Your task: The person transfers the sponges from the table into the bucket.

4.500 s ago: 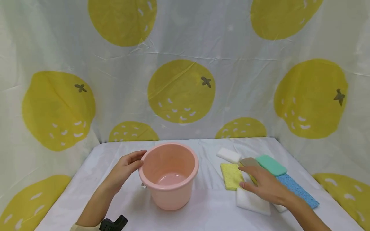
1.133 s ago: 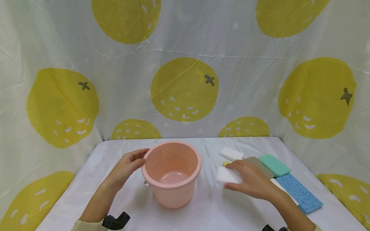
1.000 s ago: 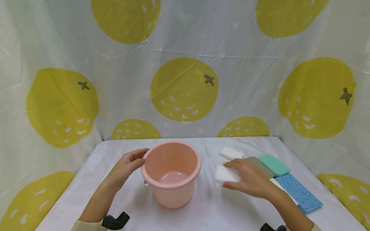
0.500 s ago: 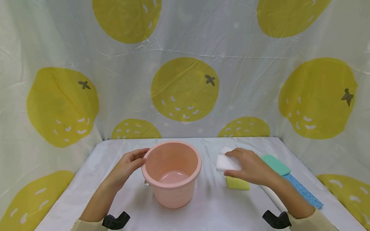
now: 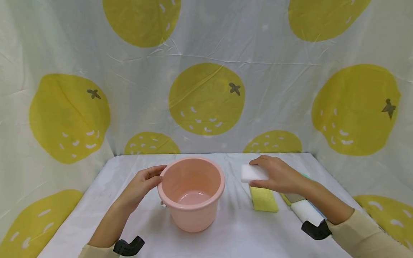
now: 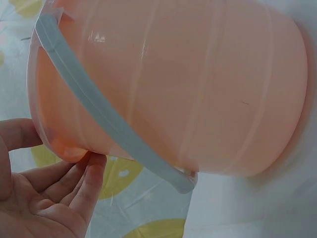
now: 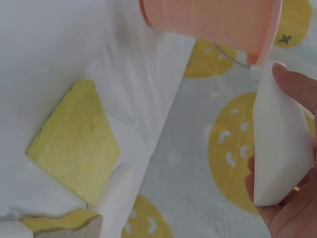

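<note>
A pink bucket [image 5: 193, 218] stands upright on the table, its pale handle [image 6: 106, 116] hanging down the outer wall. My left hand [image 5: 138, 188] holds the rim on the left side, thumb at the rim edge and fingers bent against the outside. To the bucket's right, my right hand [image 5: 279, 175] grips a white sponge [image 5: 253, 173] between thumb and fingers, raised over the table. In the right wrist view the thick white sponge [image 7: 280, 144] overlaps the patterned cloth. A yellow sponge [image 5: 264, 200] lies flat below that hand.
A yellow-and-tan scrub sponge [image 5: 292, 198] and another white sponge [image 5: 308, 212] lie beneath my right forearm. Behind it shows a sliver of the green sponge [image 5: 304, 175]. A lemon-print cloth [image 5: 274, 107] walls off the back and sides.
My right hand, earlier without anything over the sponges, took a white sponge from the pile. Over the last second it carried the sponge up and back. The left hand stays at the bucket.
</note>
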`<state>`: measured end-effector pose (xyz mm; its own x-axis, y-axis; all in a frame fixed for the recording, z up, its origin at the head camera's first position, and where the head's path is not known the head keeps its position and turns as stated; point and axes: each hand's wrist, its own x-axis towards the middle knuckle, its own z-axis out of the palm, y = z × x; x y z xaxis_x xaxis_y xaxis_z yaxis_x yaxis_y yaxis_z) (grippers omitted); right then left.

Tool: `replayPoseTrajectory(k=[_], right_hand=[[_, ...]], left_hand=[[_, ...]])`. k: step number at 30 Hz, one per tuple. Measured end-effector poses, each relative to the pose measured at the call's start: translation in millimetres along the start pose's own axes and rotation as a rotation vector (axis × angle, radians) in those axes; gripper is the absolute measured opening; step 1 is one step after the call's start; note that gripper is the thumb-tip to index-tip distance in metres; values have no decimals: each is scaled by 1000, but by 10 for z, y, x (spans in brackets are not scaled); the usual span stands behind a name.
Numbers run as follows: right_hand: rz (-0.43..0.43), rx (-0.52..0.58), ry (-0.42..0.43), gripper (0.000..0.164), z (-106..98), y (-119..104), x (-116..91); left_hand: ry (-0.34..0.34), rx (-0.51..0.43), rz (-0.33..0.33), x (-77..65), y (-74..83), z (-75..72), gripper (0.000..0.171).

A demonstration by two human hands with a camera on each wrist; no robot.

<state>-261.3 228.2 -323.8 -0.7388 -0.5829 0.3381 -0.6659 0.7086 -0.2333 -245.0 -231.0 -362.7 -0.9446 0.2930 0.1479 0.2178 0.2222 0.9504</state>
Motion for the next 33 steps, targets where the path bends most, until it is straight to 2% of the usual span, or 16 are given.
replayPoseTrajectory(k=[9, 18, 28, 33], right_hand=[[-25, 13, -59, 64, -126, -71, 152], [-34, -12, -71, 64, -180, -185, 353], [-32, 61, -98, 66, -198, -273, 629], [-69, 71, -97, 66, -186, -340, 769]], left_hand=[[3, -8, -6, -2, 12, 14, 51], [3, 0, -11, -9, 18, 15, 52], [-13, -4, 7, -6, 25, -3, 51], [-13, -11, 8, 1, 4, 12, 51]])
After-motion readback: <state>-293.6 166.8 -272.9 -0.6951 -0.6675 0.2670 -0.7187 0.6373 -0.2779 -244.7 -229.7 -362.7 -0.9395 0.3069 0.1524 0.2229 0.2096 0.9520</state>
